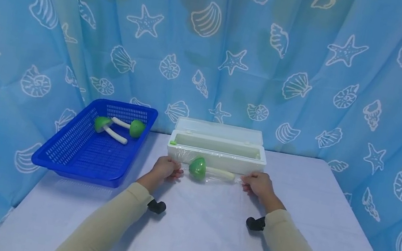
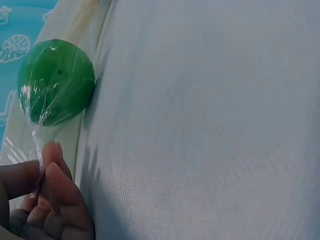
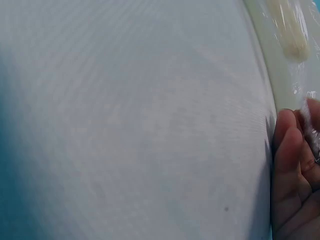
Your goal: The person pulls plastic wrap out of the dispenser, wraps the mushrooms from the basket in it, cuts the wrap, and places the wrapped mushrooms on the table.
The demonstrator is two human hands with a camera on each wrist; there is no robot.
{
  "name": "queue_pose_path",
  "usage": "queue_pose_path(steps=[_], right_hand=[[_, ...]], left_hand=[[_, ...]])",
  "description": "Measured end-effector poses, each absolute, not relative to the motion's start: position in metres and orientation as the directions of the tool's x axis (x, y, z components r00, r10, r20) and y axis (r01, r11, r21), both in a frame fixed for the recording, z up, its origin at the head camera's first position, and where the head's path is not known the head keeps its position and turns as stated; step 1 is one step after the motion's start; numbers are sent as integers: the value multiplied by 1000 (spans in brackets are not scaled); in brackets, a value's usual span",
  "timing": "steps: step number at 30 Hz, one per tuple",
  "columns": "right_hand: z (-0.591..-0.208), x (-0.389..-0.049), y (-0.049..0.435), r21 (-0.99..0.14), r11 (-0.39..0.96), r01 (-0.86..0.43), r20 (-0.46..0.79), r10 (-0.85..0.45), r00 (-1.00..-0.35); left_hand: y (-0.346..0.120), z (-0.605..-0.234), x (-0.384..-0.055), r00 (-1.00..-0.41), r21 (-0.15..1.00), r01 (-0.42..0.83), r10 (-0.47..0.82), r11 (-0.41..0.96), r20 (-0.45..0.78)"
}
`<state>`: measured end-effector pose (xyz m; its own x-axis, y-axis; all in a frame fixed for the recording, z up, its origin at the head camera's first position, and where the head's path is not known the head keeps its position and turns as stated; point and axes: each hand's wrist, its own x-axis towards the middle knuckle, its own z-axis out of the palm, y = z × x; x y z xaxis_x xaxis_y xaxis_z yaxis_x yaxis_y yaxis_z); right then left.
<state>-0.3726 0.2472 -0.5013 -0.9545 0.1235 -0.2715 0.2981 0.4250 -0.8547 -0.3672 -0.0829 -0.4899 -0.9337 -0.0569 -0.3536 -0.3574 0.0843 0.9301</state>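
A toy mushroom with a green cap [image 1: 198, 169] and a white stem [image 1: 220, 173] lies sideways in clear plastic wrap [image 1: 182, 154], in front of a white wrap dispenser box [image 1: 226, 163]. At the cap end, my left hand [image 1: 166, 169] pinches the gathered wrap between thumb and fingers; the left wrist view shows the film twisted tight beside the cap [image 2: 56, 82]. Past the stem's tip [image 3: 296, 50], my right hand [image 1: 260, 186] pinches the other bunched end of wrap [image 3: 311, 131]. Part of the wrap overlaps the box's front left.
The box's lid [image 1: 220, 130] is raised at the back, and a small green piece [image 1: 173, 142] sits on its left edge. To the left stands a blue basket [image 1: 95, 174] holding two more green-capped mushrooms [image 1: 137, 128]. A blue curtain [image 1: 209, 77] hangs behind the white-covered table [image 1: 200, 242].
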Motion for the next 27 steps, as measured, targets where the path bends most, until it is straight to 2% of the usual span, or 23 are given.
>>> queue_pose_path(steps=[9, 12, 19, 27], right_hand=[[-507, -377, 260, -906, 164, 389, -390, 26, -920], [-508, -375, 263, -902, 161, 400, -405, 6, -914], [-498, -368, 269, -874, 371, 313, -359, -61, -931], [-483, -365, 275, -778, 597, 194, -314, -102, -944]], left_hand=[[-83, -499, -369, -916, 920, -389, -85, -56, -392], [-85, -502, -369, -907, 911, -406, -90, -74, -411], [-87, -493, -365, -923, 924, -383, -49, 7, -382], [-91, -487, -361, -948, 942, -319, -34, 104, -317]])
